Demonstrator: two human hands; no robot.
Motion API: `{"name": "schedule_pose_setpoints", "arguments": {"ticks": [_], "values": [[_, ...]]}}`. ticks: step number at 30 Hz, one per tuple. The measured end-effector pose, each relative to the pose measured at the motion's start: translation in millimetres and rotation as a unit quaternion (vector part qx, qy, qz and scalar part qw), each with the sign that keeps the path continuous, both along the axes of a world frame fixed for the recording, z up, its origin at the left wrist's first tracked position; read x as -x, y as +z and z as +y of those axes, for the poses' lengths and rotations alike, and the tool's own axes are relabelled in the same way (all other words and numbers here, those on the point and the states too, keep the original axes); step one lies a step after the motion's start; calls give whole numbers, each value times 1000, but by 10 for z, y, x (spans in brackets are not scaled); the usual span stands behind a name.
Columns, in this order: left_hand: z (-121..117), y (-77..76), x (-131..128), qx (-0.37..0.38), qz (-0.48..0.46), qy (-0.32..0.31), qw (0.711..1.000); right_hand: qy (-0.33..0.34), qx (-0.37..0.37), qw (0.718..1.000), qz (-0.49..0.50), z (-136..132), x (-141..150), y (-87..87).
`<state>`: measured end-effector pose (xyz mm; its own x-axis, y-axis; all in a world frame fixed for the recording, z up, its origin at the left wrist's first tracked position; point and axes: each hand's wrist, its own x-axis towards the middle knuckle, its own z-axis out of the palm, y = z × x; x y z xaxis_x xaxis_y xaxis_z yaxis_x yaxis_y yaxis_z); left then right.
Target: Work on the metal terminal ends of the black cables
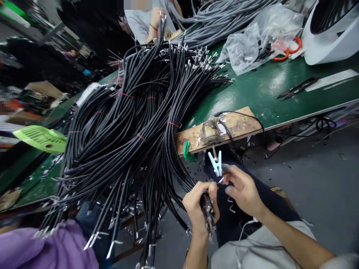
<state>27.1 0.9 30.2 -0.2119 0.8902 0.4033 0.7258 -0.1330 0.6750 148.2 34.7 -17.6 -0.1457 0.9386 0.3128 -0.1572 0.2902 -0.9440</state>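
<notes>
My left hand (198, 203) is closed around a short bundle of black cable ends (208, 211) with metal tips pointing down. My right hand (242, 188) pinches a single metal-tipped wire end (221, 180) just below a light blue clothespin clip (216, 163). That clip hangs from a small motor (210, 131) fixed to a wooden board (238, 125) at the table edge. A large heap of black cables (131, 127), tied with red bands, spills off the green table (269, 93) to my left.
Black snips (298, 86), orange-handled scissors (286, 52) and a clear plastic bag (252, 41) lie on the table. Grey cables (221, 18) pile at the back. A green clamp (188, 153) holds the board. A lime fan cover (42, 139) sits left. Another person (151, 20) works across.
</notes>
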Motion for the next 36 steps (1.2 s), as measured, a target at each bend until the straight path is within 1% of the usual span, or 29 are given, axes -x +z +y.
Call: {"name": "schedule_pose_setpoints", "arguments": {"ticks": [2, 3, 4, 5, 6, 7, 8, 9, 10, 11, 12, 13, 14, 15, 17, 19, 21, 23, 25, 27, 29, 31, 33, 36], "values": [[5, 25, 39, 15, 9, -23, 1000, 24, -48, 998, -33, 69, -9, 69], [12, 50, 71, 30, 6, -48, 998, 31, -80, 995, -50, 108, -26, 100], [21, 80, 108, 50, -4, -83, 995, 48, -103, 992, -57, 145, -49, 120], [32, 114, 149, 70, -22, -126, 989, 81, -111, 989, -49, 175, -73, 126], [46, 147, 190, 87, -45, -173, 980, 132, -98, 986, -27, 198, -94, 118], [60, 176, 227, 95, -71, -217, 969, 193, -63, 979, 14, 210, -105, 97], [75, 197, 258, 93, -96, -251, 959, 252, -9, 965, 72, 214, -105, 67], [87, 207, 280, 83, -115, -272, 952, 299, 60, 943, 134, 212, -94, 34], [97, 204, 293, 68, -129, -281, 949, 333, 133, 915, 187, 209, -76, 4], [103, 189, 296, 53, -137, -281, 948, 356, 199, 885, 222, 210, -55, -20], [106, 163, 292, 41, -139, -274, 951, 369, 251, 864, 234, 221, -38, -34], [105, 131, 281, 31, -136, -262, 955, 371, 282, 855, 225, 245, -29, -38], [101, 95, 267, 24, -130, -248, 960, 365, 295, 860, 200, 283, -29, -31], [97, 59, 251, 18, -121, -232, 965, 355, 291, 872, 170, 335, -38, -17], [87, -1, 222, 7, -108, -203, 973, 312, 270, 903, 123, 460, -67, 25], [80, -30, 203, -11, -114, -187, 976, 252, 264, 924, 118, 578, -79, 73], [77, -29, 194, -37, -135, -177, 974, 218, 271, 925, 151, 653, -44, 116], [79, -11, 185, -57, -153, -166, 972, 244, 280, 906, 201, 677, 34, 149], [87, 4, 167, -65, -156, -148, 974, 282, 296, 878, 249, 667, 127, 167], [104, 8, 134, -65, -156, -125, 978, 281, 319, 858, 287, 647, 201, 171], [128, 2, 92, -58, -154, -101, 981, 263, 336, 849, 312, 631, 241, 162], [151, -2, 54, -44, -151, -83, 984, 260, 346, 841, 325, 621, 252, 148], [164, 4, 30, -33, -149, -73, 986, 277, 355, 830, 329, 611, 247, 127], [160, 23, 31, -22, -150, -77, 985, 309, 380, 810, 323, 595, 213, 70]]}}
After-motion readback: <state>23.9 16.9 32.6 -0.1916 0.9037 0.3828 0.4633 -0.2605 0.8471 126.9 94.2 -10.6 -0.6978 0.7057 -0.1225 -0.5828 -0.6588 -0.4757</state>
